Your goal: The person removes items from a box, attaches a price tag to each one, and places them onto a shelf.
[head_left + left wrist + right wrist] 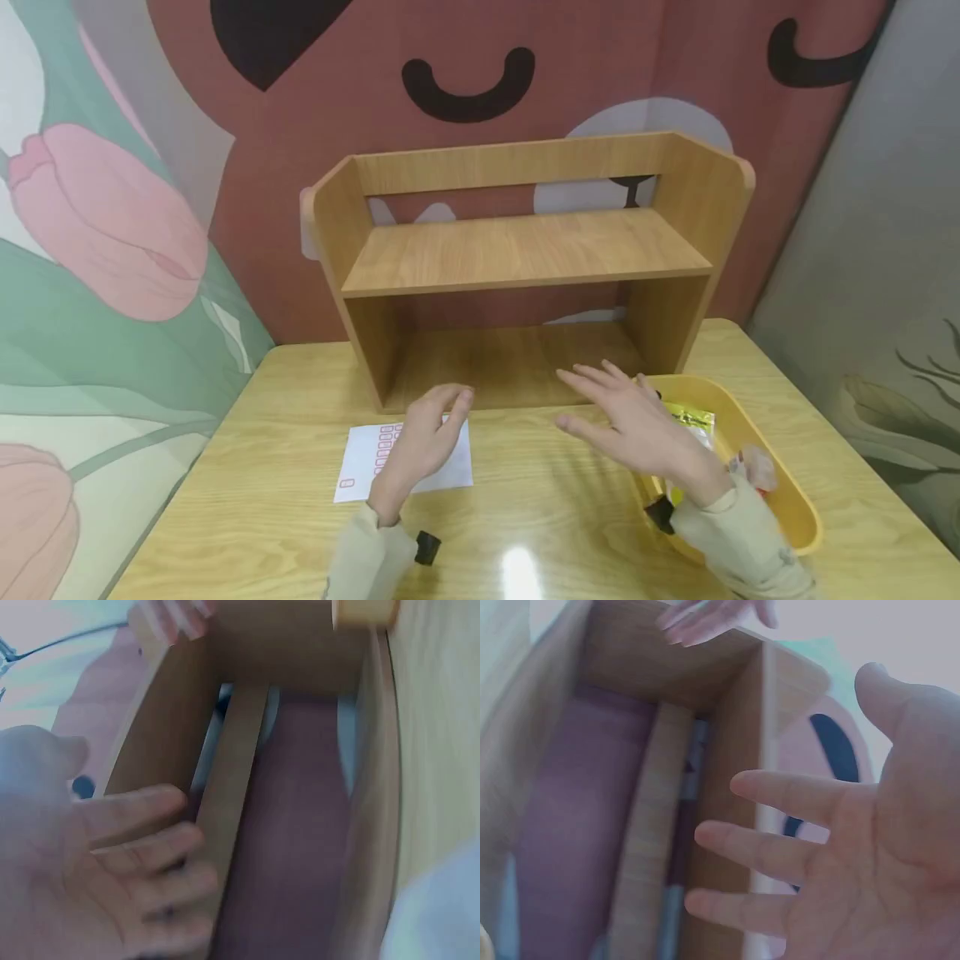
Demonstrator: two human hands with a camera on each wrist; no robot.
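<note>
My left hand (426, 440) is held over a white sheet of paper (453, 468) printed with red boxes, its fingers extended and nothing in its grasp. To the right, my right hand (637, 421) spreads its fingers beside the yellow tray (780, 467), overlapping the tray's left side in the head view. Both palms face inward, with a wooden desktop shelf (525, 250) standing in front of them. In the left wrist view the left hand's fingers (150, 847) show loosely straight; the right wrist view has the right hand's fingers (772, 851) apart and bare.
Inside the tray lie a yellow-and-white packet (693, 421) and a clear plastic-wrapped item (756, 468). The shelf stands on the light wooden table (247, 500) against a wall (315, 125) with a cartoon mural. A grey panel (847, 192) borders the table's right side.
</note>
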